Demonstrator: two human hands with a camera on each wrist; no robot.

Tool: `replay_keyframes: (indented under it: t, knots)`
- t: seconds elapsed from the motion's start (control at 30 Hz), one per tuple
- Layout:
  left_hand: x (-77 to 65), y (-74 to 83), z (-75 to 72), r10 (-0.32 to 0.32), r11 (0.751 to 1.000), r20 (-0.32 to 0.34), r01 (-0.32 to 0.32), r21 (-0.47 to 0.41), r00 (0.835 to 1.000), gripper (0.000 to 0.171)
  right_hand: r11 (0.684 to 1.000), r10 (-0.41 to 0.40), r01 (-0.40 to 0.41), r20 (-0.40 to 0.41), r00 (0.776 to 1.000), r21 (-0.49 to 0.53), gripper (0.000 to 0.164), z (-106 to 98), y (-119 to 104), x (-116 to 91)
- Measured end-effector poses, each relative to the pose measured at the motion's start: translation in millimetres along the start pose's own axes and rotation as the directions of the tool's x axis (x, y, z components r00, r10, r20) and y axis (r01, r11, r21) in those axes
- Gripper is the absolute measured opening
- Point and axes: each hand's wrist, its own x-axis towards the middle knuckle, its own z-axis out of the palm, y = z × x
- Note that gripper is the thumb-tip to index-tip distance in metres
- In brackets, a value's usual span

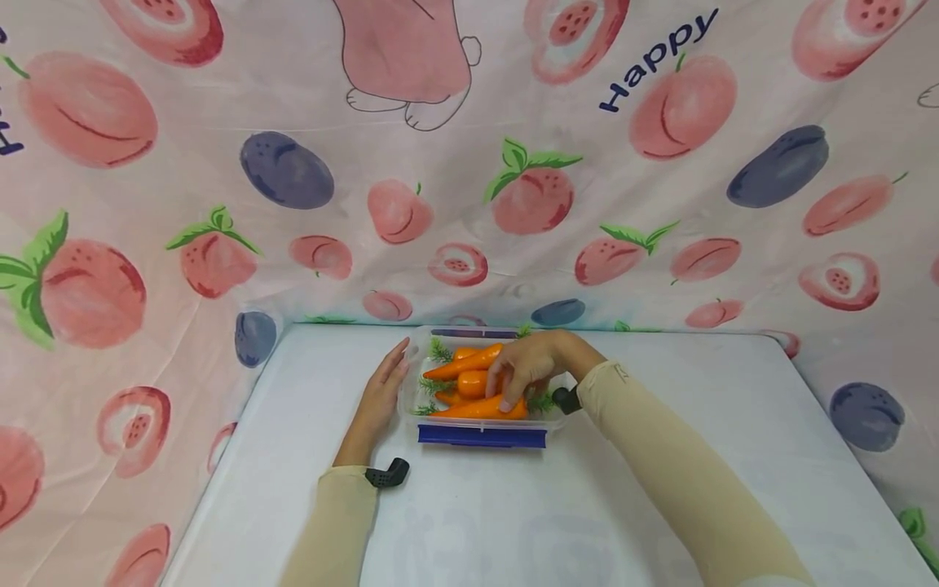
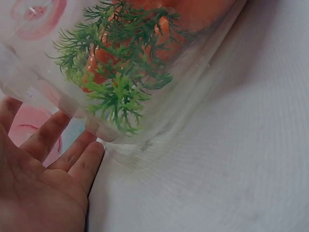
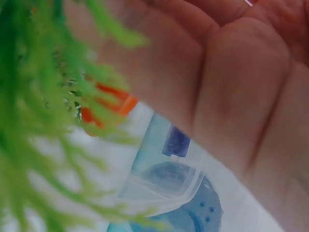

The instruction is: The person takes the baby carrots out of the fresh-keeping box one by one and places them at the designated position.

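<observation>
A clear plastic box [image 1: 484,423] with blue latches [image 1: 482,437] holds several orange carrots [image 1: 462,364] with green leafy tops [image 1: 438,350]. My left hand [image 1: 380,395] rests along the box's left side, its fingers extended; in the left wrist view the fingertips [image 2: 96,147] meet the clear wall at a corner. Reaching in from the right, my right hand [image 1: 531,363] has its thumb and fingers bent around the thick end of the front carrot [image 1: 469,409]. Blurred green leaves [image 3: 43,116] fill the left of the right wrist view, beside the palm [image 3: 231,92].
The box stands toward the back of a white table [image 1: 469,514]. Behind it and at the sides hangs a fruit-print cloth [image 1: 440,163]. A small black device [image 1: 389,473] sits at the left wrist, another [image 1: 566,400] at the right.
</observation>
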Motion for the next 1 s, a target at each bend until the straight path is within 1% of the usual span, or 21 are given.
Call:
replay_keyframes:
  t: [0.1, 0.2, 0.27, 0.37, 0.47, 0.53, 0.67, 0.73, 0.87, 1.0]
  knots:
    - [1.3, -2.0, 0.0, -0.006, 1.0, -0.002, 0.006, -0.007, 1.0, 0.05, 0.999, 0.001, -0.001, 0.02, 1.0, 0.043, 0.036, -2, 2, -2]
    - [2.0, -3.9, -0.1, -0.003, 1.0, -0.001, 0.003, -0.009, 1.0, 0.05, 0.993, -0.011, 0.007, 0.028, 1.0, 0.118, 0.039, -3, 4, -5]
    - [2.2, -4.7, -0.3, 0.002, 1.0, -0.001, -0.002, -0.012, 1.0, 0.05, 0.987, -0.037, 0.035, 0.011, 0.999, 0.159, 0.04, -3, 5, -9]
    - [2.3, -5.0, -0.5, 0.008, 1.0, -0.004, -0.009, -0.013, 1.0, 0.05, 0.979, -0.068, 0.076, -0.046, 0.997, 0.189, 0.041, -2, 7, -16]
    - [2.6, -5.0, -0.3, 0.012, 1.0, -0.005, -0.012, -0.01, 1.0, 0.051, 0.978, -0.094, 0.113, -0.11, 0.989, 0.175, 0.041, -1, 11, -23]
    - [2.9, -5.2, -0.1, 0.011, 1.0, -0.005, -0.011, -0.008, 1.0, 0.05, 0.981, -0.122, 0.142, -0.147, 0.981, 0.134, 0.038, -1, 15, -26]
    - [3.2, -6.3, -0.1, 0.007, 1.0, -0.006, -0.007, 0.001, 1.0, 0.05, 0.982, -0.164, 0.18, -0.233, 0.959, 0.049, 0.032, -1, 23, -32]
    - [3.3, -6.8, -0.3, 0.004, 1.0, -0.009, -0.004, 0.007, 1.0, 0.05, 0.982, -0.174, 0.188, -0.27, 0.947, 0.027, 0.031, -1, 26, -34]
    - [3.2, -6.6, -1.0, 0.002, 1.0, -0.007, -0.002, 0.003, 1.0, 0.05, 0.978, -0.183, 0.204, -0.308, 0.934, 0.037, 0.032, 0, 31, -38]
    - [2.7, -4.8, -1.3, -0.001, 1.0, -0.001, 0.001, -0.002, 1.0, 0.05, 0.975, -0.174, 0.21, -0.346, 0.922, 0.068, 0.036, 3, 34, -40]
